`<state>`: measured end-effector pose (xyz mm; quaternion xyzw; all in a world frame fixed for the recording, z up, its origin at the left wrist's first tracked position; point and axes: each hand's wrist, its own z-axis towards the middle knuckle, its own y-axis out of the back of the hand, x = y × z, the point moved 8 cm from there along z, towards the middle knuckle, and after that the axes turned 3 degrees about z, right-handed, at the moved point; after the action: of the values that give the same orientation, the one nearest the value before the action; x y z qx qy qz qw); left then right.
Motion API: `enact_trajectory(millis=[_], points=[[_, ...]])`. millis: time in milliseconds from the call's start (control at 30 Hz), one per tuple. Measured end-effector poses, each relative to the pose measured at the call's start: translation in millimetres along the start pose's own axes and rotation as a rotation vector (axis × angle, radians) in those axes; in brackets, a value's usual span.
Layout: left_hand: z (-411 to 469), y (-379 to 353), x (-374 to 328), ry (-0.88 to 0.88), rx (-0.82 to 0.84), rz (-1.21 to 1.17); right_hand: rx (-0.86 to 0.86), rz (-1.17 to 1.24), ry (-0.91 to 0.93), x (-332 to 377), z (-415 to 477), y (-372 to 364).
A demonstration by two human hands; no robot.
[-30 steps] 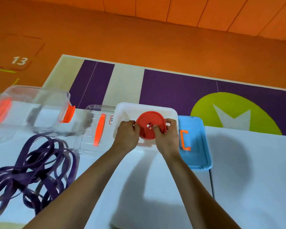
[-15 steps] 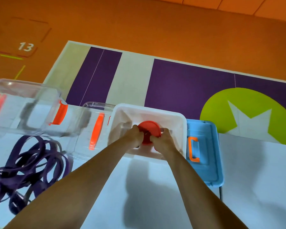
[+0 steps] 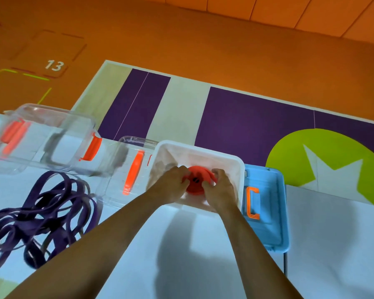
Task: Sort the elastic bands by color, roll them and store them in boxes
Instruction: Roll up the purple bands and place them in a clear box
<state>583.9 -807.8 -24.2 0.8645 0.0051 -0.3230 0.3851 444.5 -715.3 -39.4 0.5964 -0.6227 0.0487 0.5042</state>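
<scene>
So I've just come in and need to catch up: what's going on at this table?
A person is sorting elastic bands. The left hand and right hand together grip a rolled red band down inside the white box. The purple bands lie in a loose tangle on the table to the left, not yet rolled. Clear containers sit behind them, and a blue lid lies right of the white box.

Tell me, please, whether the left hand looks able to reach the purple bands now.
Probably yes, once the left hand releases the red roll in the white box: the purple bands lie uncovered on the table to its left.
</scene>
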Motion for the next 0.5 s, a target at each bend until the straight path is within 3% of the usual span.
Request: enact_trajectory(millis=[200, 367, 500], points=[[-70, 23, -6, -0.207, -0.224, 0.208, -0.147, -0.174, 0.304, 23, -50, -5], [-127, 26, 16, -0.209, -0.361, 0.353, -0.232, -0.236, 0.583, 42, -98, -28], [-174, 18, 57, -0.129, -0.39, 0.352, -0.081, -0.183, 0.657, 51, -134, -68]])
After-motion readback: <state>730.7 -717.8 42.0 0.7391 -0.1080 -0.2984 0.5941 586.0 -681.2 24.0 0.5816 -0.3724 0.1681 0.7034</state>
